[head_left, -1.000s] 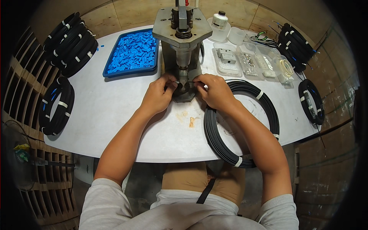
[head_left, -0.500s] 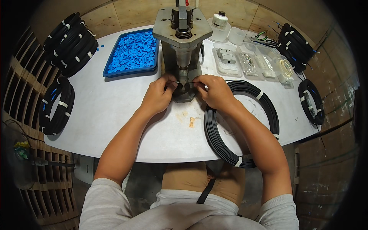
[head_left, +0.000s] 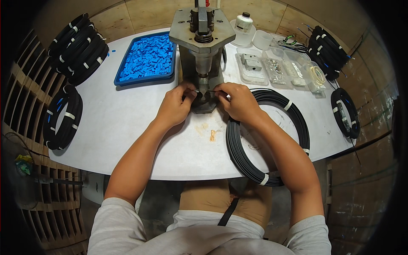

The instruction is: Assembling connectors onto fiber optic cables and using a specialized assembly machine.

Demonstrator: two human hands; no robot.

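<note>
A metal bench press (head_left: 203, 42) stands at the far middle of the table, its ram down over a small die. At the die's left side my left hand (head_left: 174, 106) pinches a small metallic piece (head_left: 196, 90), mostly hidden by the fingers. From the other side my right hand (head_left: 240, 102) pinches a thin black cable end (head_left: 211, 91) that points into the die. Where the two pieces meet is too small to make out. A large coil of black cable (head_left: 304, 123), bound with white tape, lies under my right forearm and overhangs the front edge.
A blue tray (head_left: 120, 80) full of small blue pieces sits left of the press. More black cable coils (head_left: 78, 51) are stacked at the left, others (head_left: 327, 53) at the right. Clear plastic boxes (head_left: 265, 80), a white bottle (head_left: 243, 23) and a tape roll (head_left: 317, 73) stand back right.
</note>
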